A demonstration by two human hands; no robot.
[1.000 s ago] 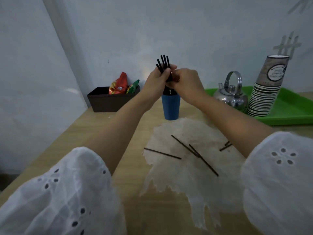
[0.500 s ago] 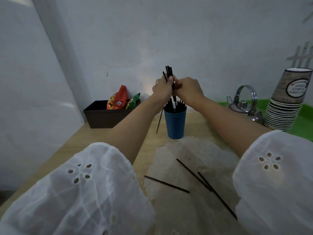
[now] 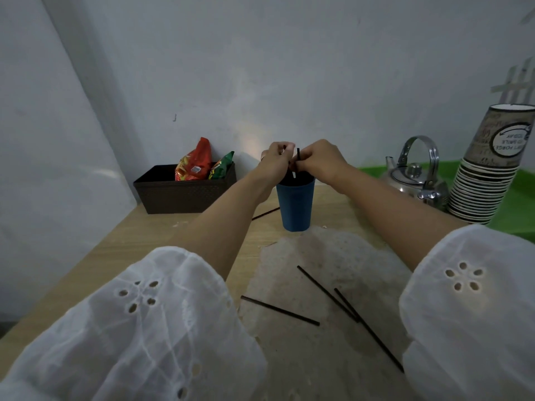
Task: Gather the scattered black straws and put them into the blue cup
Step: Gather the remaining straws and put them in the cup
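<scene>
Hands meet directly above the blue cup [image 3: 295, 205]. The right hand [image 3: 320, 162] pinches a black straw [image 3: 298, 155] between thumb and fingers, its top end poking up just past the grip and its lower part running down into the cup's mouth. The left hand [image 3: 275, 163] is curled right beside that grip, fingertips bent inward and touching the right hand; whether it clamps anything I cannot tell. Below the grip, the cup stands upright on the wooden table [image 3: 121, 247]. Below and to the left of the grip, one loose straw [image 3: 265, 213] lies on the table next to the cup, partly hidden by the left forearm. Nearer the person, well below the grip, three more straws [image 3: 279, 310] lie on a pale sheet [image 3: 333, 256], two of them crossing at their ends. Left of the grip sits a dark basket [image 3: 185, 192] with snack packets [image 3: 194, 163]; right of it, a metal kettle [image 3: 414, 175] and a stack of paper cups [image 3: 489, 169] rest on a green tray [image 3: 518, 209].
</scene>
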